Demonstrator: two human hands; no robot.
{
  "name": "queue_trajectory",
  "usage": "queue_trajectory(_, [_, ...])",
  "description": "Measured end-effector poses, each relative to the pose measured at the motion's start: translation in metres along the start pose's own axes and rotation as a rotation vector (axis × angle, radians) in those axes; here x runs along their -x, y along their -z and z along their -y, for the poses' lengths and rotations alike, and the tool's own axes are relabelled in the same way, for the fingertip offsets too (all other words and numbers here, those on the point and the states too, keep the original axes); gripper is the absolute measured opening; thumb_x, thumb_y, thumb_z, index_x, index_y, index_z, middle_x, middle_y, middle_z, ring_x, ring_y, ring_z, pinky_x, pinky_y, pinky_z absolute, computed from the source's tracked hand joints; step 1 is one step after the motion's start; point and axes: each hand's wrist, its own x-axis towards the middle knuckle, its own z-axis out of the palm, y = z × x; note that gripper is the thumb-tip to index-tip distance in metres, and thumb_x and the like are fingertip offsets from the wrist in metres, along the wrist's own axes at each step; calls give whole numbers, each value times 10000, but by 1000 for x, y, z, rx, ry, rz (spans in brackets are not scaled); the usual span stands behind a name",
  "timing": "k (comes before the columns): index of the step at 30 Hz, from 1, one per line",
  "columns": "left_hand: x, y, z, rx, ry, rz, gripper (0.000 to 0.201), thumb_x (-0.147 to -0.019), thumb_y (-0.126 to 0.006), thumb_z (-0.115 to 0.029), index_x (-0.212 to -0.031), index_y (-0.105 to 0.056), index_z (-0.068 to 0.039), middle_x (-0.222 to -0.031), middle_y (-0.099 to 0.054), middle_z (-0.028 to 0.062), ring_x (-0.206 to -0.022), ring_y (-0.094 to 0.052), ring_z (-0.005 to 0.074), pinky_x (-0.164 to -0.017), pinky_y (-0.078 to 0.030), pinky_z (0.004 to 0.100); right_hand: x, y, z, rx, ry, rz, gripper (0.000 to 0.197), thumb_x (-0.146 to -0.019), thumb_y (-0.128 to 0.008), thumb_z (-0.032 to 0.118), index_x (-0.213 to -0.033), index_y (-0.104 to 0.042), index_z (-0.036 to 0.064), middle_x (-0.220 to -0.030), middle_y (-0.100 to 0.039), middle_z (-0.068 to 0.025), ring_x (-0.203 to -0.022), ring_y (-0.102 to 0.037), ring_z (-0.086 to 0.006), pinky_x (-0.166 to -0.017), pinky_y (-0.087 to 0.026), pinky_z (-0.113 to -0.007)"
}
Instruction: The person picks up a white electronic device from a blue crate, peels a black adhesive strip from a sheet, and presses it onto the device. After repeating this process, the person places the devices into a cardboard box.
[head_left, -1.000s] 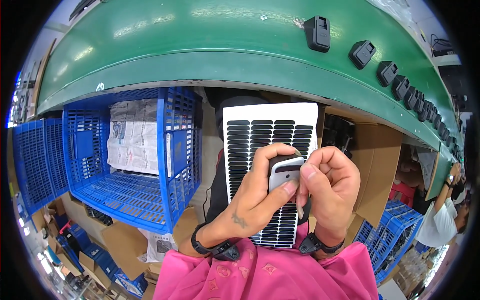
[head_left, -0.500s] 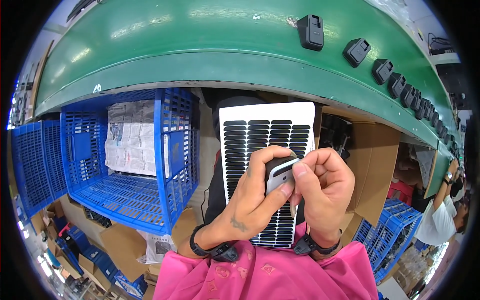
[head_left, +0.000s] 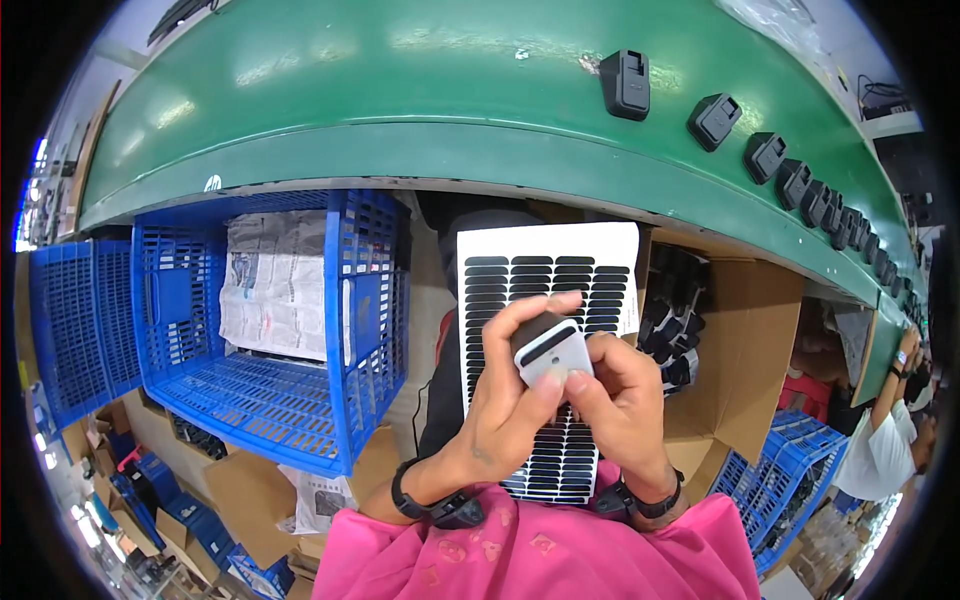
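The person's left hand (head_left: 500, 412) wraps its fingers around a grey-and-black device (head_left: 553, 355), the thumb on its pale face. The right hand (head_left: 630, 402) grips the device's right side, fingers curled in, thumb near the left one. The device is held just off the near edge of the green desk (head_left: 420, 85), above a white sheet (head_left: 548, 243) of black strips. Black units (head_left: 627, 88) line the desk's right part.

A green workbench (head_left: 330, 85), black devices (head_left: 714, 122) and crates (head_left: 370, 305) show a workshop.
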Motion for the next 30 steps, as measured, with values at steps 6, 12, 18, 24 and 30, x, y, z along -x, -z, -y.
queue_trajectory(6, [7, 32, -6, 26, 221, 190, 608, -885, -580, -405, -1290, -336, -23, -1152, -557, 173, -1024, -574, 209, -869, -474, 339, -7, 23, -3, 184, 94, 186, 156, -789, -721, 67, -825, -595, -19, -741, -591, -34, -622, -578, -56, -556, -451, -185])
queue_trajectory(12, [0, 45, -10, -53, 166, 19, 653, -928, -460, -495, -1349, -422, 3, -1054, -597, 92, -951, -571, 146, -825, -449, 262, -35, 3, 4, 401, 314, -82, 192, -813, -654, 33, -997, -648, -21, -781, -581, -74, -655, -565, -122, -585, -448, -232])
queue_trajectory(18, [3, 52, 2, 299, 228, -185, 877, -890, -264, -722, -1400, -301, -10, -1122, -561, 128, -1009, -550, 155, -788, -454, 280, -72, -30, -8, 1026, 650, -191, 408, -722, -735, 76, -1115, -638, 30, -962, -513, -104, -850, -500, -271, -757, -430, -371])
queue_trajectory(24, [0, 60, 9, 426, 180, -214, 879, -894, -240, -720, -1393, -297, 1, -1128, -549, 147, -983, -547, 178, -765, -452, 303, -79, -37, -15, 1031, 681, -201, 352, -706, -728, 46, -1051, -658, 30, -941, -517, -94, -857, -494, -268, -740, -426, -375])
queue_trajectory(30, [-4, 59, 12, 463, 175, -212, 866, -898, -247, -713, -1396, -280, -6, -1127, -544, 163, -919, -547, 188, -739, -444, 309, -84, -40, -25, 987, 812, -233, 233, -695, -717, 2, -924, -674, 6, -884, -557, -80, -854, -540, -274, -730, -434, -371])
